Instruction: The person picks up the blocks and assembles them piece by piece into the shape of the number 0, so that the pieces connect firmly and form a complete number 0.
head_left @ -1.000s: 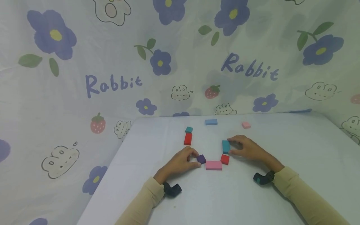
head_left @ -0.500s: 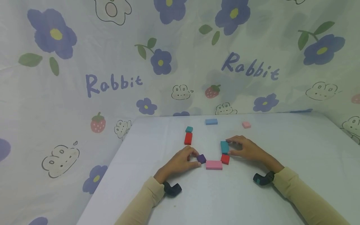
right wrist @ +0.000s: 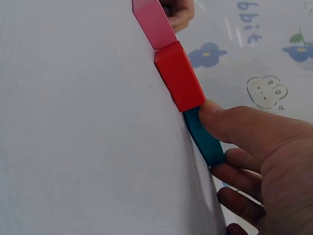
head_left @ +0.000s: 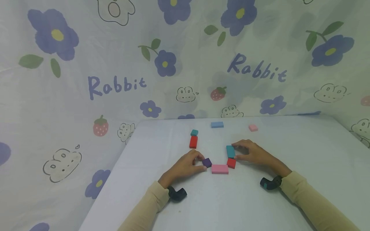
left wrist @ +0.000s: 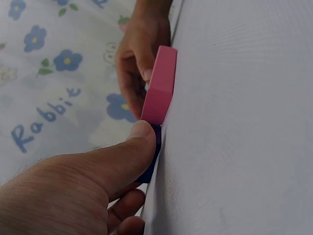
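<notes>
My left hand [head_left: 188, 165] pinches a small dark purple block [head_left: 207, 163] between thumb and fingers. In the left wrist view the thumb covers part of that purple block [left wrist: 149, 164], beside one end of a pink block [left wrist: 161, 85]. The right hand [head_left: 252, 152] holds a teal rectangular block [head_left: 230, 151] by its ends. Against the near end of the teal block [right wrist: 205, 137] sits a red block [right wrist: 180, 77], which touches the pink block [right wrist: 154, 22] in the right wrist view. The blocks form a curved row between the two hands.
Beyond the left hand lie a longer red block [head_left: 193, 142] and a small teal block [head_left: 194, 132], end to end. Farther back are a light blue block [head_left: 217, 124] and a light pink block [head_left: 253, 128]. A patterned cloth [head_left: 185, 64] hangs behind the white table [head_left: 219, 205].
My right hand has shifted the teal block slightly left and toward me, up against the red block. The left hand and the purple block have stayed in place.
</notes>
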Demonstrator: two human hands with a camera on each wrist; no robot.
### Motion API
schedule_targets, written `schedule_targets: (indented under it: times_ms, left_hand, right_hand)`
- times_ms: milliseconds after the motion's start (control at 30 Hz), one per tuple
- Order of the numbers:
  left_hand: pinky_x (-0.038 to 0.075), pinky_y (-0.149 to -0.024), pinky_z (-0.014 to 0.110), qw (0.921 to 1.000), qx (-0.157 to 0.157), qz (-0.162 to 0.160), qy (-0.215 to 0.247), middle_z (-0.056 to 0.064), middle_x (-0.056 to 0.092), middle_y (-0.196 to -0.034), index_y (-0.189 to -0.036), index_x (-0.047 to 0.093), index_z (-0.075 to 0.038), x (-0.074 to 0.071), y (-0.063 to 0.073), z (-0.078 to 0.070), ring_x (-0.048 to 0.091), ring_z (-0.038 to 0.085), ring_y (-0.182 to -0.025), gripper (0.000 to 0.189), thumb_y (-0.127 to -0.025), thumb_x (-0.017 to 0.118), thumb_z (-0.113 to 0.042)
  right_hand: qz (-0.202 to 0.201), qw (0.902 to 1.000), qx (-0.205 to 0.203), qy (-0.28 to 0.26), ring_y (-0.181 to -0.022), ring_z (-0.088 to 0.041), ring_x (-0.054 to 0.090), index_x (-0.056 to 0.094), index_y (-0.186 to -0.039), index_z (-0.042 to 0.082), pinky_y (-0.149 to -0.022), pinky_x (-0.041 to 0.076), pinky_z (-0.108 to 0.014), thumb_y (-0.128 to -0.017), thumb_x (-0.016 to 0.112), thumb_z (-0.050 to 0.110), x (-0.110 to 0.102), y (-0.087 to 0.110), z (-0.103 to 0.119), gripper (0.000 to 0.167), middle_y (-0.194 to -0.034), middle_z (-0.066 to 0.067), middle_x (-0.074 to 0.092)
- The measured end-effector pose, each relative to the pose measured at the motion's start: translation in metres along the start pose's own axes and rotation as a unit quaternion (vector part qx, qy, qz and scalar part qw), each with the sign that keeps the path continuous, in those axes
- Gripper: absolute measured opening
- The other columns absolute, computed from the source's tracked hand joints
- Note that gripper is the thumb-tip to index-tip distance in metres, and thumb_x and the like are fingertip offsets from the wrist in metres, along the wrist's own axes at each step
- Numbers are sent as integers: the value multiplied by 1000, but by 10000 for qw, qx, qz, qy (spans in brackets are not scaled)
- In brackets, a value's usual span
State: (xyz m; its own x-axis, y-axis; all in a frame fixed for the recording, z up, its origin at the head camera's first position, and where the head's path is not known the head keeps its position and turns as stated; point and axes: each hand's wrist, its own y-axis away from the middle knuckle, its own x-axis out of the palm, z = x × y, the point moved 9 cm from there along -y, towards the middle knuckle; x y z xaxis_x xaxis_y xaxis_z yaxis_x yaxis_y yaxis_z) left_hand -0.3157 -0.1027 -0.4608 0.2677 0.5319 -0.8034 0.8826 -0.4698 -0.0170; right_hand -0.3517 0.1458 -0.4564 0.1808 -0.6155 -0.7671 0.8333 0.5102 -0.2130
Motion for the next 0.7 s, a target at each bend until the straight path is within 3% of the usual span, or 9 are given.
schedule_targets:
  times_ms: [700]
  left_hand:
    - [49, -80, 24, 10000, -67, 4, -7, -10, 58, -108, -116, 62, -25, 1, 0, 1, 53, 11, -93, 35, -88, 75, -40]
  right_hand:
    - [161, 9998, 105, -111, -130, -35, 50, 59, -137, 10, -107, 41, -60, -88, 76, 33, 0, 1, 0, 56, -135, -10, 61]
